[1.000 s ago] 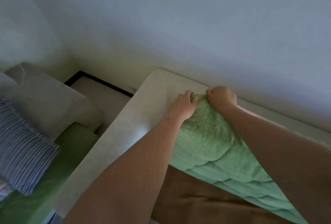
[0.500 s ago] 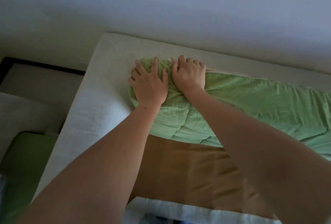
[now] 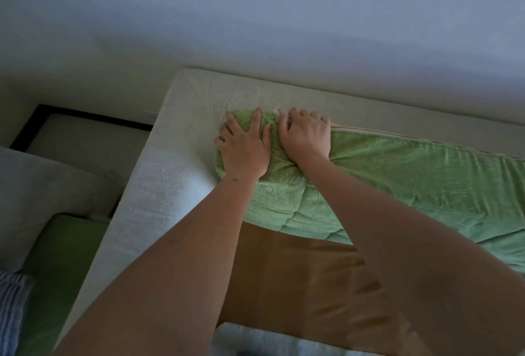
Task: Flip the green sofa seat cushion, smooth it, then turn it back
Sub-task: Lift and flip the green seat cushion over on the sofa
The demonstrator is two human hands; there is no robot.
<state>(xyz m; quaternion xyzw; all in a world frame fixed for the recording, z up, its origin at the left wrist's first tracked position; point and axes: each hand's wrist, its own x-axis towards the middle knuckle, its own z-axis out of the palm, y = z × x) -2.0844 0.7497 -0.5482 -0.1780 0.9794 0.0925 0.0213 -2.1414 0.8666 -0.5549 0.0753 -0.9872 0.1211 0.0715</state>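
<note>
Green cushion (image 3: 412, 179) lower than before, its left end under flat, spread left hand (image 3: 245, 148) and right hand (image 3: 306, 138).

Dim bluish light, soft shadows, forearms slightly blurred, wide-angle bending

Green quilted seat cushion (image 3: 397, 182) — turned up against the sofa's pale backrest, its left corner bunched.
</note>
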